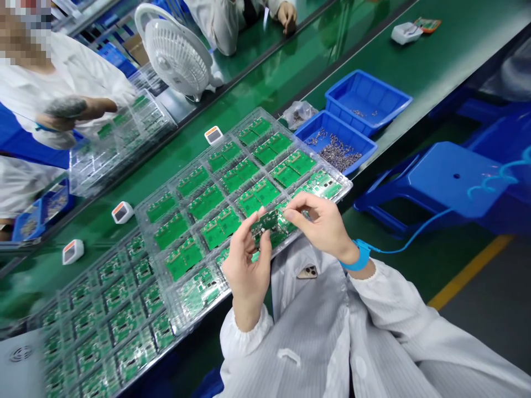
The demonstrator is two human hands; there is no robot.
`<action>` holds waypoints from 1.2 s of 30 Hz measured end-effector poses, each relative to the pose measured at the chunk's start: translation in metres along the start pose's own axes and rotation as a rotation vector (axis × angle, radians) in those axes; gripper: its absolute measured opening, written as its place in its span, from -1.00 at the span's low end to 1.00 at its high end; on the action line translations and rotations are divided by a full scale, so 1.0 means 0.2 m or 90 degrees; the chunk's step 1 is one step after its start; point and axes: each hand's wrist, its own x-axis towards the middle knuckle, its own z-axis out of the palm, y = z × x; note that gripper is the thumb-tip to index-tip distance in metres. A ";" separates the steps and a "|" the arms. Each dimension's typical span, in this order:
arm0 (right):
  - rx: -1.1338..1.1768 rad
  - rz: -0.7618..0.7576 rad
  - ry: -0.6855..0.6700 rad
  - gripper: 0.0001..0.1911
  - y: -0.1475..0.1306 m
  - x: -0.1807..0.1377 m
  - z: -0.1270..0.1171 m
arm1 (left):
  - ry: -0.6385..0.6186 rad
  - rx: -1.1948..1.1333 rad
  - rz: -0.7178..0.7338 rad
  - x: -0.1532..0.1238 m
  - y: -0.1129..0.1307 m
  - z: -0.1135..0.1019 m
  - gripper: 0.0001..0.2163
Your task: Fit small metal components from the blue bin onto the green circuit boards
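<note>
Your left hand (249, 262) pinches the circuit board (272, 220), whose long axis runs toward your right hand (321, 222), fingers pressed together at its other end.

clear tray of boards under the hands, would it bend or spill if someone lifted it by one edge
The tray would probably flex somewhat, since it looks like thin moulded plastic, wide and flat. The green boards lie in open-topped pockets, so a steep tilt could likely slide some out.
</note>
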 end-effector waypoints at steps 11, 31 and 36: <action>-0.031 -0.009 -0.007 -0.60 -0.03 0.02 0.01 | -0.048 0.026 0.066 -0.01 -0.03 -0.01 -0.63; 0.053 -0.026 -0.042 -0.64 -0.02 0.02 0.03 | -0.022 -0.052 0.011 -0.03 -0.01 0.01 -0.64; 0.204 0.064 -0.076 -0.53 -0.03 0.05 0.00 | -0.007 -0.105 0.009 -0.02 0.03 0.03 -0.65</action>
